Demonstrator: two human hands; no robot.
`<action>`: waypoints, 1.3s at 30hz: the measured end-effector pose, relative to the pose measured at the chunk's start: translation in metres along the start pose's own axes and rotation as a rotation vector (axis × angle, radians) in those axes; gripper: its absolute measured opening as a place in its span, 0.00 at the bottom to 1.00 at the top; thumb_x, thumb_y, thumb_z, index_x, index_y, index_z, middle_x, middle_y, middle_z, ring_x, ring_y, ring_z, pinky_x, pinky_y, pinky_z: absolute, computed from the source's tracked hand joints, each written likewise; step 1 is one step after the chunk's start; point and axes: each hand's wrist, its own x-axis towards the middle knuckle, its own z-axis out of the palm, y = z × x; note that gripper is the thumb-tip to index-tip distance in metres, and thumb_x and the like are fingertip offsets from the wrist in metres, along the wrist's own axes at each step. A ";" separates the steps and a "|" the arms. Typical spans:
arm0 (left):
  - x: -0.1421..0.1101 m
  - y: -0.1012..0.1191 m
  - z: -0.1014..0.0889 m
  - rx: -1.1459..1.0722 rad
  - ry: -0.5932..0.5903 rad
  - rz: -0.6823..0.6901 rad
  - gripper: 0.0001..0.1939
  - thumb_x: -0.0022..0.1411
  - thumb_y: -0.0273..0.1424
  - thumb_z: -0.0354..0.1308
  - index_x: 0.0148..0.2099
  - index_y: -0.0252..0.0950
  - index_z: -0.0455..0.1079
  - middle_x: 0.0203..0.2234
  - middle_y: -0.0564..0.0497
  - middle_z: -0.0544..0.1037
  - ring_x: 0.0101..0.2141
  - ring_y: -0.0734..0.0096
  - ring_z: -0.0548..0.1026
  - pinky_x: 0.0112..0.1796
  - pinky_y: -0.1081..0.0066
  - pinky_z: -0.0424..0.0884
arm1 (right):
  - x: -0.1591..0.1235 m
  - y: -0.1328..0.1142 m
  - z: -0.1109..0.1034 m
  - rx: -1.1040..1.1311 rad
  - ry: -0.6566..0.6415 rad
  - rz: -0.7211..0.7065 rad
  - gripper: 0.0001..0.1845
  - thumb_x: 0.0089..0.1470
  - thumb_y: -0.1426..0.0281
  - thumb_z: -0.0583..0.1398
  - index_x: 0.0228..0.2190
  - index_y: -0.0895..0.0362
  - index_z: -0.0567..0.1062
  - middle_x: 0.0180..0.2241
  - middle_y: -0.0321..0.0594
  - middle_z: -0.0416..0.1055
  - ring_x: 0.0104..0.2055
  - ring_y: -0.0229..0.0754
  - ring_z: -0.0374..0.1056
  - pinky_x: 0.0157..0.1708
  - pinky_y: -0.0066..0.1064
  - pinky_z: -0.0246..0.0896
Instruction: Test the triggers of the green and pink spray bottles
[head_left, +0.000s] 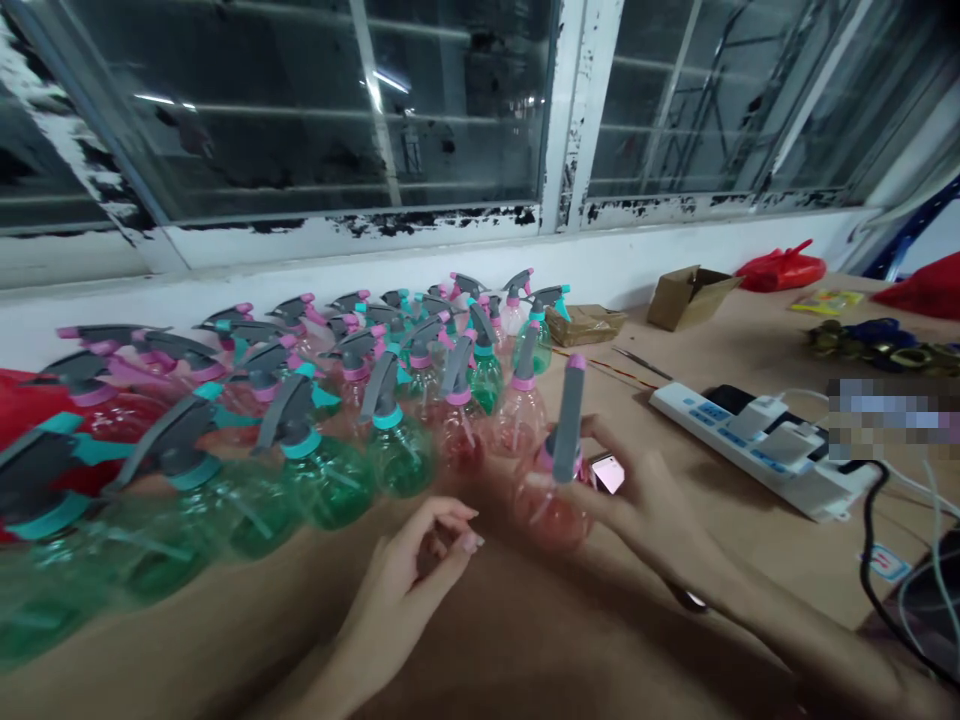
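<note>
The person's right hand (637, 510) grips a pink-tinted plastic spray bottle (553, 500) with a grey and pink sprayer head, its fingers closed around the bottle's neck and shoulder. The bottle stands at the front of the group, over the tabletop (757, 560). The left hand (409, 590) holds nothing, its fingers (457, 525) loosely curled just in front of the green spray bottles (328, 480). These and more pink ones (517, 415) crowd in rows against the white wall (465, 270), and their contents are hard to tell through the tinted plastic. Open tabletop lies in front of the rows and around the hands. To the right, a white power strip (750, 450) runs beside the held bottle, with a cardboard box (690, 297) farther back.
</note>
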 end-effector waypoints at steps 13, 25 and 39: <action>-0.055 0.009 -0.082 -0.086 0.051 0.091 0.25 0.60 0.33 0.53 0.59 0.48 0.54 0.59 0.51 0.60 0.55 0.57 0.64 0.52 0.57 0.64 | -0.009 -0.069 0.111 0.437 -0.345 -0.200 0.16 0.43 0.65 0.66 0.36 0.53 0.71 0.37 0.35 0.74 0.40 0.43 0.69 0.42 0.37 0.62; -0.088 0.000 -0.112 0.040 0.163 0.085 0.34 0.52 0.32 0.62 0.59 0.39 0.52 0.53 0.43 0.66 0.49 0.55 0.70 0.47 0.58 0.70 | -0.014 -0.094 0.182 0.416 -0.402 -0.341 0.14 0.40 0.71 0.64 0.33 0.54 0.69 0.32 0.35 0.72 0.35 0.42 0.67 0.36 0.36 0.61; -0.062 -0.007 -0.100 0.110 0.366 0.267 0.16 0.49 0.25 0.51 0.43 0.38 0.62 0.34 0.51 0.73 0.32 0.68 0.72 0.36 0.66 0.70 | -0.006 -0.034 0.179 0.033 -0.534 -0.548 0.36 0.44 0.51 0.62 0.50 0.58 0.63 0.48 0.48 0.67 0.51 0.50 0.63 0.50 0.45 0.59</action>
